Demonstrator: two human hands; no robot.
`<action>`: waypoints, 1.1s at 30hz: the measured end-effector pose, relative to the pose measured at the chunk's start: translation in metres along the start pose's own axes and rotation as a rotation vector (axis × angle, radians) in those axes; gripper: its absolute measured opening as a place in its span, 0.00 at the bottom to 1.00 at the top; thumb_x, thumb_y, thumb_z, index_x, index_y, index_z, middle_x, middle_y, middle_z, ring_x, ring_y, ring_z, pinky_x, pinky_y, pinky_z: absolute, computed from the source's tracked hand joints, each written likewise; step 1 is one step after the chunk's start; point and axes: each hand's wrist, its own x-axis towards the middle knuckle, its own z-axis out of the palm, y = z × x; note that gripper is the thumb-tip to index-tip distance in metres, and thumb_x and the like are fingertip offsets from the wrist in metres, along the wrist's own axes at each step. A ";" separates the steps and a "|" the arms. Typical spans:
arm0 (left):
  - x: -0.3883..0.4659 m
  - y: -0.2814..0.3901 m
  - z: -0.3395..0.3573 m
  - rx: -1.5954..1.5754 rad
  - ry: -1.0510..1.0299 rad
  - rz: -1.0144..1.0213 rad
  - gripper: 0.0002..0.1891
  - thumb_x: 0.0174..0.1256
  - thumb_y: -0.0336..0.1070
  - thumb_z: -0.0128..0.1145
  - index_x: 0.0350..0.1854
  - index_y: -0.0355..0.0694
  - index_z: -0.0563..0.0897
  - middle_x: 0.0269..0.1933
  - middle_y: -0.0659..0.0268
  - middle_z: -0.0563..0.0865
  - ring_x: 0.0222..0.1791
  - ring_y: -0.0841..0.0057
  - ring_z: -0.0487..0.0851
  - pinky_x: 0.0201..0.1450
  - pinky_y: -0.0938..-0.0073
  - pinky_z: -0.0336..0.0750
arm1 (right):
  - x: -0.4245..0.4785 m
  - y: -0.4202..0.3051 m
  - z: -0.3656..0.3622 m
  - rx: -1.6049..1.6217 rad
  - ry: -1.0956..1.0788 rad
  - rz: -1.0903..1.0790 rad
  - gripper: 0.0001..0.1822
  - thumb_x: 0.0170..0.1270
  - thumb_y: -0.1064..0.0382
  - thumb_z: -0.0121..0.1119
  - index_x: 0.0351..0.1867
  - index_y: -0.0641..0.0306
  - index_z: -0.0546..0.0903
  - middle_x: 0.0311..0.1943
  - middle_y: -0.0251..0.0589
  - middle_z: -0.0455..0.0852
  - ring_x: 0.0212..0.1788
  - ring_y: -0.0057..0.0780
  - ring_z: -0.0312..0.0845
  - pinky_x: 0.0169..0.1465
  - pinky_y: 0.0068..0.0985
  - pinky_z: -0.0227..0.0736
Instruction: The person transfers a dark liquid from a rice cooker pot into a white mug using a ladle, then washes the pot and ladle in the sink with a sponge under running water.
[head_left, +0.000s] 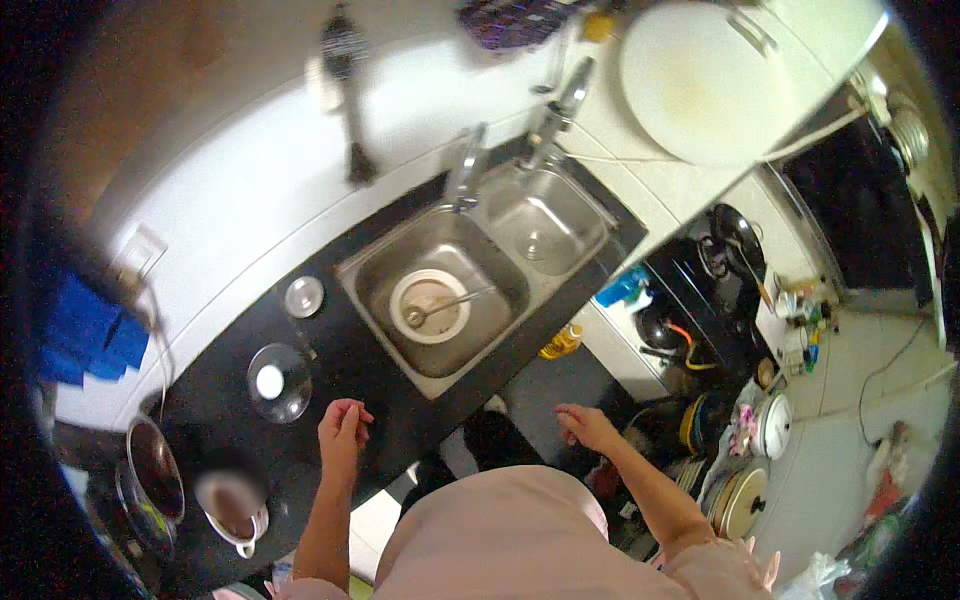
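My left hand (343, 429) is above the black countertop (360, 352), to the left of the sink, with its fingers curled together and nothing visible in them. My right hand (585, 426) hangs in front of me over the floor, its fingers loosely curled in and no object to be seen. In the larger basin (480, 322) of the steel sink stands a white-rimmed bowl (459, 322) with a long-handled metal ladle or spoon (442, 304) lying in it. Beside my left hand on the counter is a clear glass dish (295, 397) with a round white item (270, 382) on it.
A small round glass dish (304, 297) sits near the wall. At lower left are a handled white pot (247, 532) and a large dark pan (156, 465). A yellow bottle (562, 342) stands below the sink edge. Rightward are a black stove (697, 292) and lidded pots (739, 502).
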 end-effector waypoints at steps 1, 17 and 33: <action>0.004 0.001 0.017 0.013 -0.030 -0.006 0.06 0.71 0.36 0.48 0.37 0.41 0.76 0.29 0.68 0.82 0.18 0.86 0.71 0.19 0.85 0.64 | 0.001 0.018 -0.015 0.072 0.048 0.043 0.19 0.69 0.56 0.50 0.56 0.64 0.76 0.27 0.38 0.84 0.24 0.22 0.80 0.28 0.22 0.74; 0.057 -0.049 0.334 0.185 -0.030 -0.106 0.04 0.68 0.31 0.51 0.42 0.41 0.76 0.34 0.70 0.81 0.27 0.88 0.72 0.30 0.87 0.65 | 0.158 0.442 -0.191 1.043 0.123 0.518 0.22 0.67 0.49 0.48 0.55 0.59 0.73 0.33 0.45 0.86 0.27 0.28 0.82 0.21 0.26 0.69; 0.131 -0.113 0.457 0.987 -0.034 0.699 0.28 0.69 0.36 0.49 0.66 0.28 0.58 0.68 0.47 0.60 0.69 0.55 0.58 0.72 0.60 0.47 | 0.065 0.547 -0.240 1.405 0.441 0.780 0.30 0.69 0.58 0.51 0.70 0.62 0.57 0.29 0.44 0.85 0.20 0.28 0.78 0.18 0.22 0.67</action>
